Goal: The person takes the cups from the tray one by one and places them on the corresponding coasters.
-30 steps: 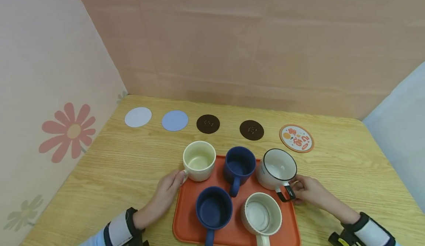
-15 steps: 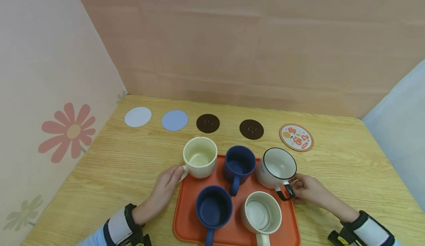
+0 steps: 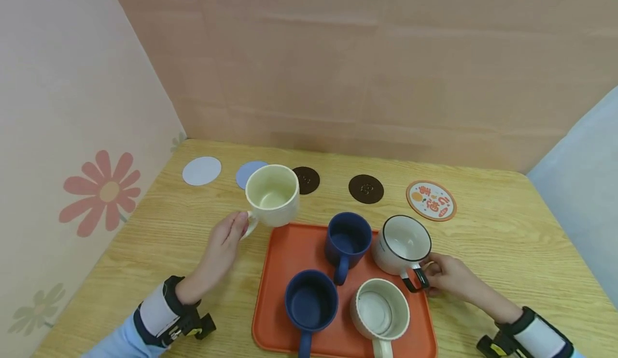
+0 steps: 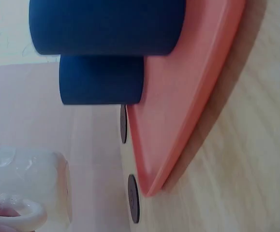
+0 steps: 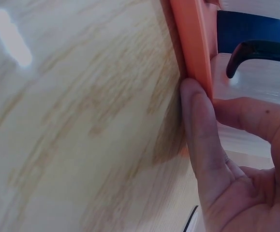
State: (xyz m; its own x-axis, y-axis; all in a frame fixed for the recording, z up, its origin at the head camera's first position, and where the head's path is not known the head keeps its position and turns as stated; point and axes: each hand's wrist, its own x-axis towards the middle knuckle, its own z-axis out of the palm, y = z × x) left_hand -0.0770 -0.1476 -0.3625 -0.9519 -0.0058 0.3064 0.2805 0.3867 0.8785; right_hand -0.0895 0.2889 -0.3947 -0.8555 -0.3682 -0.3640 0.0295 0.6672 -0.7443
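Note:
My left hand (image 3: 223, 248) grips the handle of a cream mug (image 3: 272, 194), held upright above the table past the tray's far left corner. In the left wrist view this mug (image 4: 26, 176) shows raised round shapes on its side. My right hand (image 3: 449, 276) pinches the right rim of the orange tray (image 3: 285, 240), thumb inside and fingers outside, as the right wrist view shows. Beside it on the tray stands a white mug (image 3: 403, 245) with a black rim and handle. Two navy mugs (image 3: 348, 242) and an off-white mug (image 3: 380, 311) also stand on the tray.
Along the back of the wooden table (image 3: 512, 229) lie a white coaster (image 3: 201, 170), a pale blue coaster (image 3: 247, 173) partly behind the lifted mug, two dark brown coasters (image 3: 366, 189) and an orange-rimmed printed coaster (image 3: 431, 201). A covered wall (image 3: 357, 68) rises behind.
My left hand has lifted the cream mug off the tray's far left corner and carried it up, away from me and slightly left. The right hand and the other mugs have stayed put.

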